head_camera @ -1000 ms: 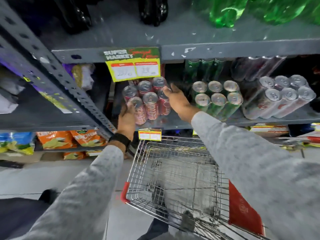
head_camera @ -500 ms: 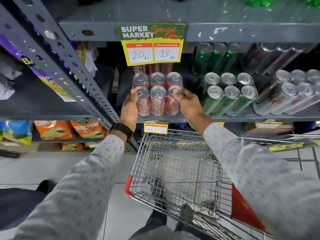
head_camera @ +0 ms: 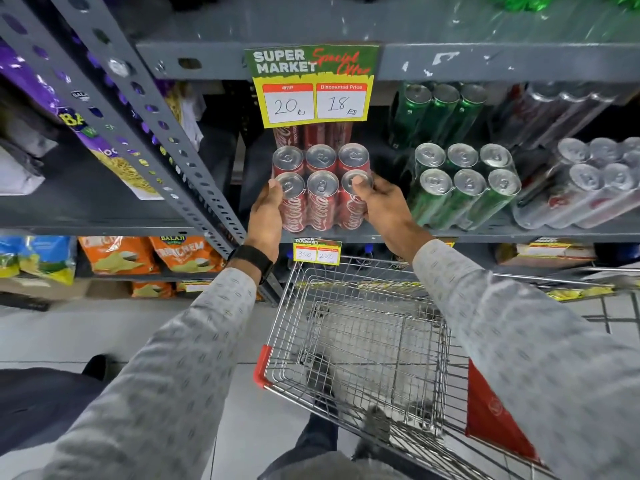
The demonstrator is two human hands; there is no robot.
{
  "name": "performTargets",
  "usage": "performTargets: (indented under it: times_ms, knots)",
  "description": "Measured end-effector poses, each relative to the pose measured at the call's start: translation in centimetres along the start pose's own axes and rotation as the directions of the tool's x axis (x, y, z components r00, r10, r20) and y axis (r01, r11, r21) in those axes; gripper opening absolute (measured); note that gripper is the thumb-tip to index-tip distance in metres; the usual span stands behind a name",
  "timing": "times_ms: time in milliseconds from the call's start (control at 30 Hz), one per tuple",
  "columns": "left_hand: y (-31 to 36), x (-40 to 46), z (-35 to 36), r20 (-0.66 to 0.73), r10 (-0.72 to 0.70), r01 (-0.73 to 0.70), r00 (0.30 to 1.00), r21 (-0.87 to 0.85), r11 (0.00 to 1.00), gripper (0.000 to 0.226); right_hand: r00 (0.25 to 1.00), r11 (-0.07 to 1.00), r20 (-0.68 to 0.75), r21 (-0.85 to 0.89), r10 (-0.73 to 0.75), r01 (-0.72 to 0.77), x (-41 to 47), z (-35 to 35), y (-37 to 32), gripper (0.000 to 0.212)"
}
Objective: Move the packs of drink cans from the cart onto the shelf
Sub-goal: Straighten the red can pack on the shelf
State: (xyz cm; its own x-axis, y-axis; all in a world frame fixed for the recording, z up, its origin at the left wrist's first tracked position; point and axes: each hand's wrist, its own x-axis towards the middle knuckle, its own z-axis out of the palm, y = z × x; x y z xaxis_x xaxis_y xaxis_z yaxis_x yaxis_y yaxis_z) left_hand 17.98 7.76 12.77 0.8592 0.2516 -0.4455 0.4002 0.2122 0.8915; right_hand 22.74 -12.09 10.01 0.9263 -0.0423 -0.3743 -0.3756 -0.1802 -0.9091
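Both hands, left hand (head_camera: 266, 213) and right hand (head_camera: 382, 206), clamp their grip on the red can pack (head_camera: 320, 188) resting at the shelf (head_camera: 450, 233) edge (cart (head_camera: 360, 341) looks empty), so next comes releasing or nudging it inward.

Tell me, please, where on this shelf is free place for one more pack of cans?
Bare shelf lies left of the red can pack, up to the slanted post. A narrow gap separates it from the green can pack. Further right, the silver can packs crowd the shelf.
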Motion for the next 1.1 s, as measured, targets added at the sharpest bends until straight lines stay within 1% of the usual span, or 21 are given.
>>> performTargets:
  times_ms: [200,300,333,367,433,533,600,667,733,767,867,1000,1100]
  knots:
    - [0.2,-0.1,0.0,-0.001,-0.004,0.004,1.0,-0.011,1.0,0.053,1.0,1.0,-0.013,-0.016,-0.006,0.006,-0.1,0.1,0.2,0.062]
    - [0.3,-0.2,0.1,0.003,-0.002,0.002,1.0,-0.021,1.0,0.049,1.0,1.0,-0.01,-0.01,-0.023,0.023,-0.4,0.2,0.0,0.036]
    - [0.4,-0.2,0.2,0.006,0.001,-0.001,1.0,-0.027,1.0,0.047,1.0,1.0,-0.015,-0.005,-0.025,0.025,-0.6,0.2,-0.2,0.031]
    - [0.3,-0.1,0.2,0.005,0.005,-0.005,1.0,-0.031,0.999,0.046,0.999,1.0,-0.02,-0.002,-0.031,0.031,-0.7,0.2,-0.3,0.03]
    - [0.3,0.0,0.2,0.016,0.007,-0.007,1.0,-0.03,1.0,0.045,0.999,0.999,-0.03,-0.006,-0.035,0.035,-0.9,0.3,-0.4,0.036]
    - [0.3,0.2,0.1,0.024,0.007,-0.006,1.0,-0.037,0.999,0.047,0.998,0.999,-0.044,-0.01,-0.042,0.042,-1.3,0.5,-0.7,0.055]
    - [0.3,0.4,0.0,0.019,0.002,-0.001,1.0,-0.049,0.999,0.048,0.998,0.999,-0.054,-0.015,-0.04,0.039,-1.5,0.6,-0.8,0.061]
    - [0.3,0.3,0.1,0.016,0.007,-0.006,1.0,-0.042,0.999,0.048,0.998,0.999,-0.053,-0.01,-0.031,0.03,-1.6,0.6,-1.0,0.06]
    - [0.3,0.3,0.1,0.024,0.014,-0.013,1.0,-0.033,0.999,0.047,0.998,1.0,-0.05,-0.019,-0.025,0.025,-1.6,0.7,-0.9,0.05]
    - [0.1,0.5,0.0,0.026,0.019,-0.018,0.999,-0.031,0.999,0.047,0.998,0.999,-0.053,-0.015,-0.029,0.028,-1.6,0.7,-1.0,0.05]
    - [0.4,0.7,0.0,0.027,0.016,-0.015,1.0,-0.038,0.999,0.048,0.997,1.0,-0.075,-0.004,-0.024,0.024,-2.1,0.7,-1.2,0.067]
    - [0.3,0.8,0.2,0.007,0.019,-0.018,1.0,-0.023,1.0,0.048,0.999,1.0,-0.051,-0.015,0.01,-0.01,-2.0,0.7,-0.7,0.071]
    - [0.3,0.3,0.1,0.037,0.024,-0.024,0.999,-0.008,1.0,0.056,1.0,1.0,0.0,-0.005,0.013,-0.013,-2.8,0.5,-1.8,0.07]
